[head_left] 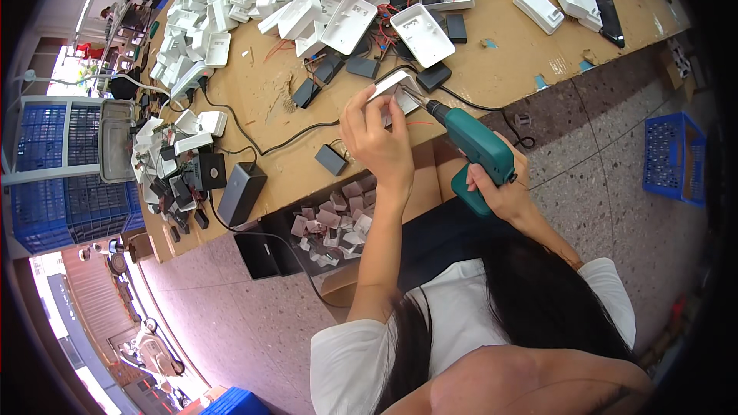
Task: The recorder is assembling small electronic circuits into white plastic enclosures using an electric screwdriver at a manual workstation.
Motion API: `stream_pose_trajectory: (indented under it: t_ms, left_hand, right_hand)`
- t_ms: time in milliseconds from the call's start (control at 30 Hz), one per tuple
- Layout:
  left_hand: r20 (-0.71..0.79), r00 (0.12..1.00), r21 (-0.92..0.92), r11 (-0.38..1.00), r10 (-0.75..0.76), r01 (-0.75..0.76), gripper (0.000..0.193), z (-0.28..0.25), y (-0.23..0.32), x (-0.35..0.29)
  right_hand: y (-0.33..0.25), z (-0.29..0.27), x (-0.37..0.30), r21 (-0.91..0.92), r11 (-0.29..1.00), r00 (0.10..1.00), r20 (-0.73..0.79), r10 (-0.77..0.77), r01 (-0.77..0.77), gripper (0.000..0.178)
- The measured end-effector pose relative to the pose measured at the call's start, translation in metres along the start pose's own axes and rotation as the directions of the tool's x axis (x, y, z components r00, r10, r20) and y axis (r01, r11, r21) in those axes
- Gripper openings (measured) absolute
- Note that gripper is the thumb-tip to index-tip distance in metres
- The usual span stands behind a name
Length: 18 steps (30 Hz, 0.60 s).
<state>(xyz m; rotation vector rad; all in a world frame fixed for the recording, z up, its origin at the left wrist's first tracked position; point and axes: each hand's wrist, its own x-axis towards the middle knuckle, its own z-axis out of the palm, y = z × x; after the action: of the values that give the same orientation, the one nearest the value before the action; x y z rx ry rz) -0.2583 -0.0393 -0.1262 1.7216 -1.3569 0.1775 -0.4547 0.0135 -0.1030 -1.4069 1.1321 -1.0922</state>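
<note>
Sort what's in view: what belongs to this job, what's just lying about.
In use:
green power driver, in the right hand
white case, in the left hand
piled white cases, probably

Apparently lying about:
blue crate on the floor, right
scooter, lower left
blue crates, far left

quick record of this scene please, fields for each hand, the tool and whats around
Left hand: holds an open white plastic housing
Right hand: grips a green pistol-shaped power tool
Tool tip: points into the housing; contact unclear
Surface: scuffed brown table with heaped white plastic shells
Far right: blue rectangular plastic crate
</note>
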Motion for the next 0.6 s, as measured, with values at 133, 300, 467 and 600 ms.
stream_pose_trajectory:
  t_ms: [133,300,467,600]
  left_hand:
    - [-0.008,1.0,0.005,1.0,0.019,-0.019,0.011,-0.0026,-0.0027,0.0005]
    - [0.002,1.0,-0.001,1.0,0.022,-0.022,0.01,-0.0045,-0.0057,0.0005]
    - [0.007,1.0,0.002,1.0,0.017,-0.017,0.01,-0.0059,-0.0066,0.0]
    - [0.011,1.0,0.002,1.0,0.014,-0.014,0.01,-0.0067,-0.0062,0.0004]
  right_hand:
    - [0.0007,0.0054,0.001,-0.025,0.999,1.0,-0.005,-0.025,0.025,0.026]
    - [-0.0021,0.0095,-0.0002,-0.024,1.0,1.0,-0.012,-0.015,0.014,0.027]
    - [-0.0034,0.0108,0.0001,-0.037,0.999,1.0,-0.011,-0.024,0.023,0.027]
    - [-0.0002,0.0077,0.0,-0.116,0.99,0.997,0.032,-0.077,0.08,0.022]
